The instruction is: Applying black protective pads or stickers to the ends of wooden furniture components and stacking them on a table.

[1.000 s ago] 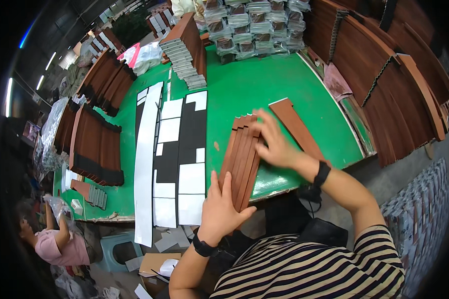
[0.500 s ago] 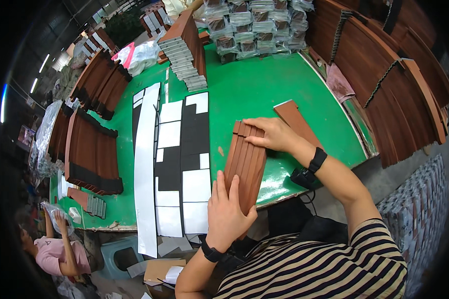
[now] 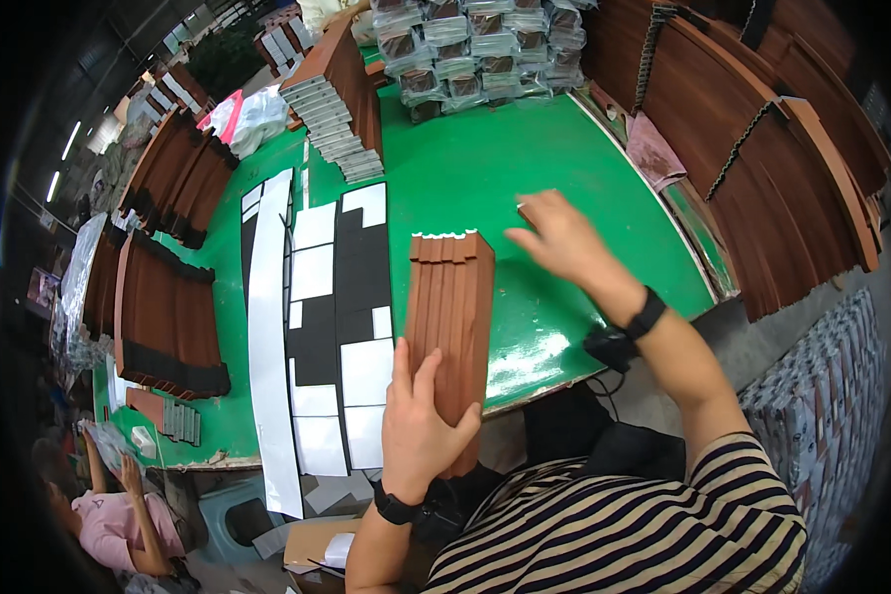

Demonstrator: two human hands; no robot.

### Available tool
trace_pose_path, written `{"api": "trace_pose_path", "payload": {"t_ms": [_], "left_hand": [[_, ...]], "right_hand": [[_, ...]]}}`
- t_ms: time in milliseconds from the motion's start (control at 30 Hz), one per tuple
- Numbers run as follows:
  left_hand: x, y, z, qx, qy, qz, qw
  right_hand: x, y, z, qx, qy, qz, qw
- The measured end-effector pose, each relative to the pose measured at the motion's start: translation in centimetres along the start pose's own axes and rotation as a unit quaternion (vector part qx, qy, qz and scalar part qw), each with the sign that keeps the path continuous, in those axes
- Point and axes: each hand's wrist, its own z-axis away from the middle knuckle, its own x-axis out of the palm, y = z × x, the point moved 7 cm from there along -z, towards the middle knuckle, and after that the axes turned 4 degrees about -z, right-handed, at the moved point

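Head view from up top: I see two hands working at a green table [image 3: 535,148]. The left hand [image 3: 421,426] is on a stack of brown boards [image 3: 453,317], down at the near end. Its fingers lie on the left edge and the front, and its thumb is at the right side, so they clasp the stack. The boards stand side by side near the front edge of the table, with wavy white ends at the far side.

The right hand [image 3: 564,243] is blurry and up off to the right, apart from the stack. Its thumb is spread away from its fingers. A small brown bit [image 3: 525,210] peeks out by the fingertips, but I can't tell if they hold it.

Left of the stack lie black and white strips [image 3: 366,277] and one long white strip [image 3: 271,356]. Behind stand a tall brown pile [image 3: 339,99] and bundles in clear wrap [image 3: 475,59].
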Motion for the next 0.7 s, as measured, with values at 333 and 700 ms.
{"api": "trace_pose_path", "payload": {"t_ms": [333,700], "left_hand": [[2.5,1.0,-2.5,-0.03,-0.041,-0.083,0.995],[3.5,0.4,-2.6,-0.067,-0.081,-0.049,0.993]], "right_hand": [[-2.7,2.8,5.5,0.22,-0.166,0.051,0.96],[6.0,-5.5,4.8,0.19,-0.208,-0.131,0.95]]}}
